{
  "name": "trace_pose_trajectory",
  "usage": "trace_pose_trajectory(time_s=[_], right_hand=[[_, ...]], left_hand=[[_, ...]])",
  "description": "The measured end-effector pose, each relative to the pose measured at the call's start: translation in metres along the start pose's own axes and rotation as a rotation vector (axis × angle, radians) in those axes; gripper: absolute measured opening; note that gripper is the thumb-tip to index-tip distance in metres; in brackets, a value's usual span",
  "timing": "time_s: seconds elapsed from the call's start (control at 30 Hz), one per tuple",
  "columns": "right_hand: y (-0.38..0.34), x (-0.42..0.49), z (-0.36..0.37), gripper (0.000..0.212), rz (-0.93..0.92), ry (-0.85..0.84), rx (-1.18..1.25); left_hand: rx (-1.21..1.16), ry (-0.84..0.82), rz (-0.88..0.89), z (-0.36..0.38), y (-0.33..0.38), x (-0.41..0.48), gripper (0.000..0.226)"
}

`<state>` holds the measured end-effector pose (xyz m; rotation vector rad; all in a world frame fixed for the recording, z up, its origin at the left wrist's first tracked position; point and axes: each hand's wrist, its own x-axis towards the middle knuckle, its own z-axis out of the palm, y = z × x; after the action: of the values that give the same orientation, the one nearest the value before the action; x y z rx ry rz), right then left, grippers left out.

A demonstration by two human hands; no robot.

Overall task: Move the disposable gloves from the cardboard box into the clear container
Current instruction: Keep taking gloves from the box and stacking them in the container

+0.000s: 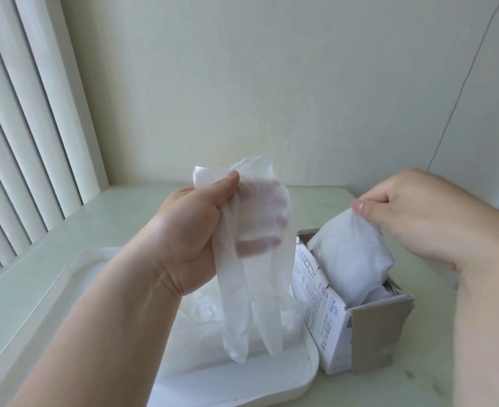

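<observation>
Left hand [189, 230] grips a glove [242, 289] over the clear container [286, 377], ready to drop, while right hand [413, 212] pinches the next glove [351, 254] from the cardboard box [380, 327].

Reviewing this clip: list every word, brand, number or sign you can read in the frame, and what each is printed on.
"INTCO": printed sideways on the white side panel of the cardboard box.
"一次性PVC手套": sideways on the same panel, just below the brand; slightly blurred, so this reading is tentative.
The small print higher on that panel is too small and blurred to read.
No other text is visible.
</observation>
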<state>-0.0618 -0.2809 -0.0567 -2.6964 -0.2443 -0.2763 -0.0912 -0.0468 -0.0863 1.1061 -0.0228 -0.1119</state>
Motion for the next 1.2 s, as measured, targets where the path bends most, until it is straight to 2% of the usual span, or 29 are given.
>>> trace_pose_trajectory(time_s=[0.13,0.23,0.33,0.4,0.5,0.53,0.57,0.63,0.73,0.83,0.93,1.03,1.13,1.2], right_hand=[[0.004,0.005,-0.003,0.040,-0.159,0.264,0.073],[0.004,0.005,-0.004,0.033,-0.217,0.348,0.142],[-0.001,0.000,-0.008,0.019,-0.218,0.434,0.322],[0.001,-0.002,-0.009,0.023,-0.171,0.348,0.342],[0.011,0.001,-0.003,0.026,0.002,-0.065,0.118],[0.014,0.002,0.000,0.027,0.070,-0.145,0.054],[0.015,0.002,0.000,0.027,0.113,-0.153,0.028],[0.015,0.004,-0.002,0.027,0.148,-0.061,0.057],[0.006,0.005,-0.003,0.017,0.083,0.094,0.128],[-0.014,0.001,0.006,0.020,-0.006,0.001,0.177],[-0.022,0.004,0.028,0.017,-0.019,-0.192,0.012],[-0.022,0.010,0.041,0.005,0.000,-0.253,-0.061],[-0.020,0.011,0.036,0.013,0.010,-0.208,-0.038],[-0.019,0.010,0.028,0.018,-0.050,-0.064,0.005]], left_hand=[[0.031,0.003,0.010,0.001,-0.001,0.000,0.042],[0.051,0.023,0.016,0.001,-0.003,0.001,0.040],[0.063,0.052,0.013,0.003,-0.006,0.002,0.040],[0.076,0.061,0.008,0.005,-0.007,0.002,0.040],[0.089,0.069,0.006,0.006,-0.009,0.002,0.040],[0.085,0.075,0.007,0.007,-0.009,0.002,0.040],[0.082,0.080,0.006,0.007,-0.009,0.002,0.040],[0.083,0.084,0.001,0.007,-0.008,0.002,0.040],[0.081,0.093,-0.004,0.007,-0.008,0.002,0.041],[0.077,0.113,-0.002,0.006,-0.008,0.002,0.038],[0.080,0.124,-0.001,0.004,-0.007,0.002,0.038],[0.068,0.135,0.021,-0.001,-0.004,0.002,0.037],[0.052,0.142,0.044,-0.002,0.000,0.000,0.035],[0.050,0.155,0.047,-0.003,0.000,0.000,0.033]])
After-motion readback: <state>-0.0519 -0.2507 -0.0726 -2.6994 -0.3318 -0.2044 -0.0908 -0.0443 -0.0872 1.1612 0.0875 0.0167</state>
